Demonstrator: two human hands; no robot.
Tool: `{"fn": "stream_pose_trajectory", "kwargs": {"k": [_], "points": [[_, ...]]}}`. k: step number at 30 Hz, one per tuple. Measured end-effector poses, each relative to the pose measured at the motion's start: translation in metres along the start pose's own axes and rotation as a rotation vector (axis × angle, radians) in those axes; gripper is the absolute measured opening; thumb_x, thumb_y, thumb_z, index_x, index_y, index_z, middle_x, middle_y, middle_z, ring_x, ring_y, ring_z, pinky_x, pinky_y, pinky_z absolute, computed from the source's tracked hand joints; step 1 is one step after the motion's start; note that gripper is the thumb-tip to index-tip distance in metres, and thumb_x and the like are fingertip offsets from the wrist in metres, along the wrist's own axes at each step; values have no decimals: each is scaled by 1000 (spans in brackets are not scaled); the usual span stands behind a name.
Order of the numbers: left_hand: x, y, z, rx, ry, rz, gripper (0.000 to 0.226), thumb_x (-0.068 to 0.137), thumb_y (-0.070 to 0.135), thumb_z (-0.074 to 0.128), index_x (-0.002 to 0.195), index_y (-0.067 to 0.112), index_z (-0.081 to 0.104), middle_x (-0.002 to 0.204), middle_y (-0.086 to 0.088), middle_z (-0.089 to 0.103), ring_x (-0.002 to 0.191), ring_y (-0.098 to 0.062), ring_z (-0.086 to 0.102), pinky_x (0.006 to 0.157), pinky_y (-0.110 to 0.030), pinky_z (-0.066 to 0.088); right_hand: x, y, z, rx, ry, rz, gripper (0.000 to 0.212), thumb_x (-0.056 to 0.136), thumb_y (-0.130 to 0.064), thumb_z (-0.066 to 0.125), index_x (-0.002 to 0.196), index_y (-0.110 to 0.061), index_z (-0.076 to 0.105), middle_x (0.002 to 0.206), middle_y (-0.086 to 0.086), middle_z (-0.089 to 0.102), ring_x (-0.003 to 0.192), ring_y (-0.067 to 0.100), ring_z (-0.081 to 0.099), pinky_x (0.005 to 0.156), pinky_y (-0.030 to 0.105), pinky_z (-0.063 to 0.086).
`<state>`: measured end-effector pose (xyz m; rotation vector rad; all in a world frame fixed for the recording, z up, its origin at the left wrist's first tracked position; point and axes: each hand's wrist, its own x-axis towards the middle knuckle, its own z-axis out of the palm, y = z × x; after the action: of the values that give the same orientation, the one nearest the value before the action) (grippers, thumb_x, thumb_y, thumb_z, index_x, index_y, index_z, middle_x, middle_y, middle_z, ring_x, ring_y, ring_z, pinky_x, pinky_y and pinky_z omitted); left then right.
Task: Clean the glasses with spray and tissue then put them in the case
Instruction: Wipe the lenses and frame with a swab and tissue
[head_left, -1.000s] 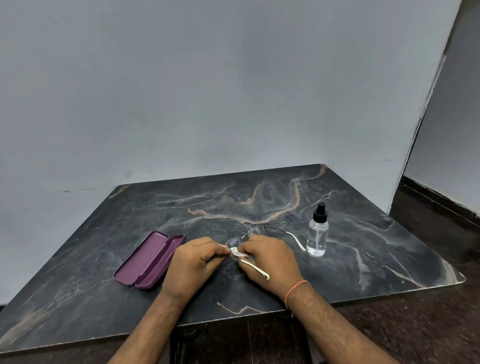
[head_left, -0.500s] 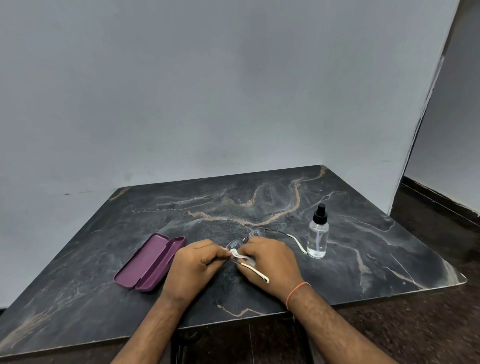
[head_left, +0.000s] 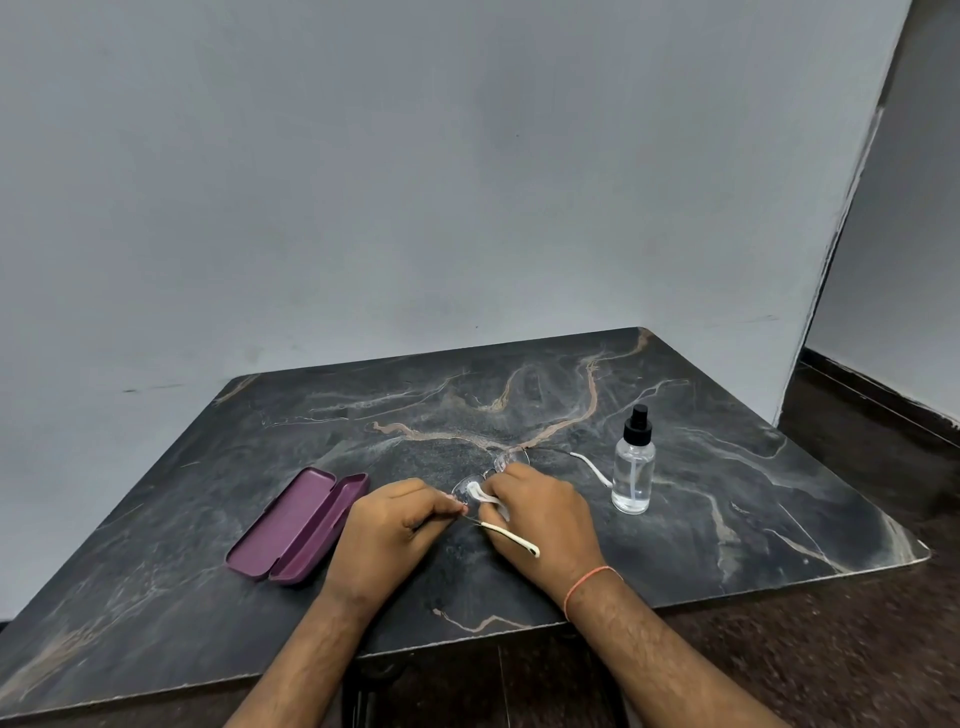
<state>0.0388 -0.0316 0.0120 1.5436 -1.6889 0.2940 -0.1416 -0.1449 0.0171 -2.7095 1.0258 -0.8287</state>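
Thin-framed glasses (head_left: 510, 461) with cream temple tips lie low over the middle of the dark marble table. My left hand (head_left: 390, 530) pinches the frame at the near lens's left edge. My right hand (head_left: 545, 519) presses a small white tissue (head_left: 480, 493) against that lens. One temple pokes out under my right hand; the other stretches right toward the clear spray bottle (head_left: 633, 470) with its black nozzle. The purple glasses case (head_left: 298, 522) lies open to the left of my left hand.
The marble table (head_left: 727, 493) is pushed against a grey wall. Its near edge runs just under my forearms and its right corner ends beside dark flooring (head_left: 857, 649). An orange thread band circles my right wrist.
Both hands stay on the glasses; the tissue has shifted slightly on the lens. The view has barely moved.
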Motion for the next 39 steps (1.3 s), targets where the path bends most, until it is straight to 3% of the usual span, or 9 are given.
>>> {"fn": "stream_pose_trajectory", "kwargs": {"k": [7,14,20,25,31,36,39], "points": [[0,2,1,-3,-21,36,18,84,9,94,94,22,86,93,16,80,89,3,76,79,-23,63,2,1,2,3,86,45,26,105,-48,54,105,-29,71,106,-4,67,90,26,73,69,41,55],[0,0,1,22,-29,39,19,83,8,94,96,20,86,94,13,80,88,-2,77,78,-27,64,3,3,-5,194,-43,-56,23,97,-46,65,115,-41,79,106,-10,73,103,12,71,83,38,56],[0,2,2,2,-41,57,19,85,10,94,96,23,85,96,16,80,91,1,76,79,-25,63,5,3,-2,138,90,123,35,105,-61,53,104,-32,74,100,-9,73,96,14,70,81,39,55],[0,1,1,21,-47,68,19,84,8,94,96,20,85,95,13,80,90,-3,77,79,-27,63,3,3,-3,204,-11,-32,20,98,-48,65,109,-37,78,101,-10,73,100,11,70,81,33,52],[1,3,1,2,-36,70,11,89,14,89,96,22,86,96,16,80,91,1,76,81,-23,62,4,4,2,94,108,109,39,106,-62,51,100,-29,72,98,-7,70,92,16,70,77,40,55],[0,3,0,40,-33,46,18,85,8,93,95,20,85,94,13,80,88,-3,77,78,-28,63,2,5,-1,193,-21,-27,36,92,-58,51,108,-37,76,99,-10,73,98,11,70,78,35,55],[1,5,-1,45,-25,34,19,84,7,94,95,20,85,94,13,81,88,-4,77,78,-28,63,3,6,1,137,29,14,30,97,-56,55,106,-36,75,101,-11,74,97,11,70,76,34,52]]}}
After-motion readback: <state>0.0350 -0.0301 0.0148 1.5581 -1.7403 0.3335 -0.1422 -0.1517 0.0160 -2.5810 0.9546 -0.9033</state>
